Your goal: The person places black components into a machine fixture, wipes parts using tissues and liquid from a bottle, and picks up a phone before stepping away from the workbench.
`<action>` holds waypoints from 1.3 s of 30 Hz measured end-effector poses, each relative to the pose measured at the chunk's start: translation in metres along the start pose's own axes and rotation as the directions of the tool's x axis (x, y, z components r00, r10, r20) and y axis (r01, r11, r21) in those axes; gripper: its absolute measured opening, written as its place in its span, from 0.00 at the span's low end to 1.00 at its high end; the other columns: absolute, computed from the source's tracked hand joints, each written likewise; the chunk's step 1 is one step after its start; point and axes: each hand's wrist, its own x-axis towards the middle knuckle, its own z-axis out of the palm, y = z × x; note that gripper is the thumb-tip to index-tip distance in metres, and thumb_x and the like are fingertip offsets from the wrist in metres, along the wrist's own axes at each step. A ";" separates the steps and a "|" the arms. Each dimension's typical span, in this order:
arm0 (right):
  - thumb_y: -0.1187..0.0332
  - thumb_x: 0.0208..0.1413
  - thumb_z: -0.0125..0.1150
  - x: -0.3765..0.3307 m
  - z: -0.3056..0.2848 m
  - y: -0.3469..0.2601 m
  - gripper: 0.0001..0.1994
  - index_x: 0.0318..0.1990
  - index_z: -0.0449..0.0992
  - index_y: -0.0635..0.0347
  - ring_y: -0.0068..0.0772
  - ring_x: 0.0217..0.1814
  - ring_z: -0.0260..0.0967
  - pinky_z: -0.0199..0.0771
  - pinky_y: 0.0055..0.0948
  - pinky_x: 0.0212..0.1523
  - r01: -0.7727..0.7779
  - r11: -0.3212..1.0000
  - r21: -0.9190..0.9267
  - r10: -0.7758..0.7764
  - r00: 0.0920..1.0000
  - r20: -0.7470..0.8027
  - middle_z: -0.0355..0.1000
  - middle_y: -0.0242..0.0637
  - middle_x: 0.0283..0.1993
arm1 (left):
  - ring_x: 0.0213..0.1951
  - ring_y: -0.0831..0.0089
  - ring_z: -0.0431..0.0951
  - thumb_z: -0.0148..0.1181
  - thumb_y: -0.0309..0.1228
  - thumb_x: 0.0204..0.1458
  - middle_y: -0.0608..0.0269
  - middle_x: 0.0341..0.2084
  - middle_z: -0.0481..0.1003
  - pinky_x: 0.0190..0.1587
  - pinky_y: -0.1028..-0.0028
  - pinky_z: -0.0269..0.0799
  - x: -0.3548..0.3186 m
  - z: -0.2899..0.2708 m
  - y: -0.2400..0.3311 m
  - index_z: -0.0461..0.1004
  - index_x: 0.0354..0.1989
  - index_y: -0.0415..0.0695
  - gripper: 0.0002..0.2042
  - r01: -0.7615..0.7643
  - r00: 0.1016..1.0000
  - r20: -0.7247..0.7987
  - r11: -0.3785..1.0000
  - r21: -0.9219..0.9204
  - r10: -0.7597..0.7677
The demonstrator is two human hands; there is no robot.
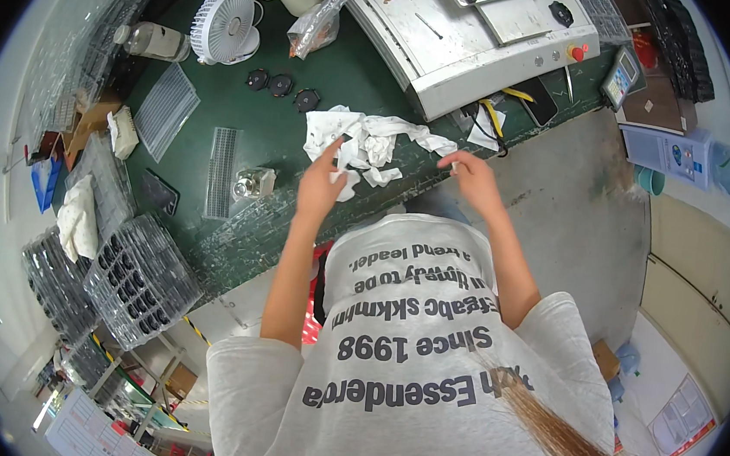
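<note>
Cloth: crumpled white rag lies on the green workbench, near its front edge, spread between both hands.
Left hand: left hand rests on the rag's lower left part, index finger raised, the other fingers curled against the fabric; whether they pinch it, I cannot tell.
Right hand: right hand hovers just beside the rag's right end, fingers loosely apart, holding nothing visible.
Nearby parts: three small black round pieces sit just behind the rag.
Left of bench: white desk fan, ribbed clear trays and a small metal block.
Behind: grey machine.
</note>
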 end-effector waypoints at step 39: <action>0.62 0.47 0.55 0.015 0.138 -0.036 0.21 0.51 0.67 0.58 0.46 0.58 0.58 0.57 0.46 0.56 0.507 0.678 -0.532 -0.583 0.812 0.030 0.62 0.45 0.55 | 0.28 0.73 0.73 0.45 0.35 0.57 0.64 0.26 0.73 0.34 0.75 0.70 -0.058 0.057 -0.039 0.69 0.35 0.46 0.08 0.162 0.800 0.387 -0.456 -0.875 -0.459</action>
